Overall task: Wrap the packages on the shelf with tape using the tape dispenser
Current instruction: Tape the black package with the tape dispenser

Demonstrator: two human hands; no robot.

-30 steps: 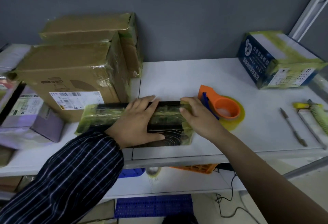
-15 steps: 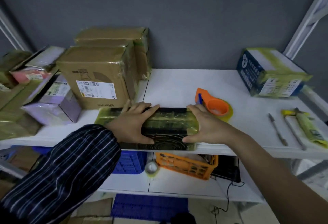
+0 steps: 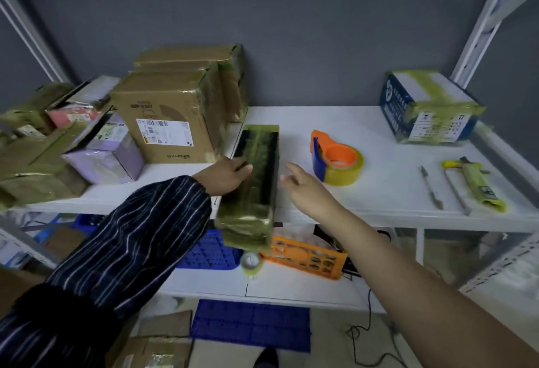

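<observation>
Swung round since half a second ago, the long black package (image 3: 256,169) now points away from the person instead of lying crosswise, and its near end hangs over the front edge of the shelf (image 3: 379,192). The left hand (image 3: 226,175) has its grip clamped on the package's left side. The right hand (image 3: 303,190) has let go, its grip apart with fingers loose, just beside the package's right side. The tape dispenser (image 3: 335,160) sits on the shelf near that hand, untouched. Yellowish tape already covers the package's top and near end, and the brown cartons (image 3: 172,117) and blue box (image 3: 428,105) also carry tape, so the job looks well advanced; whether the package's underside is taped cannot be told
</observation>
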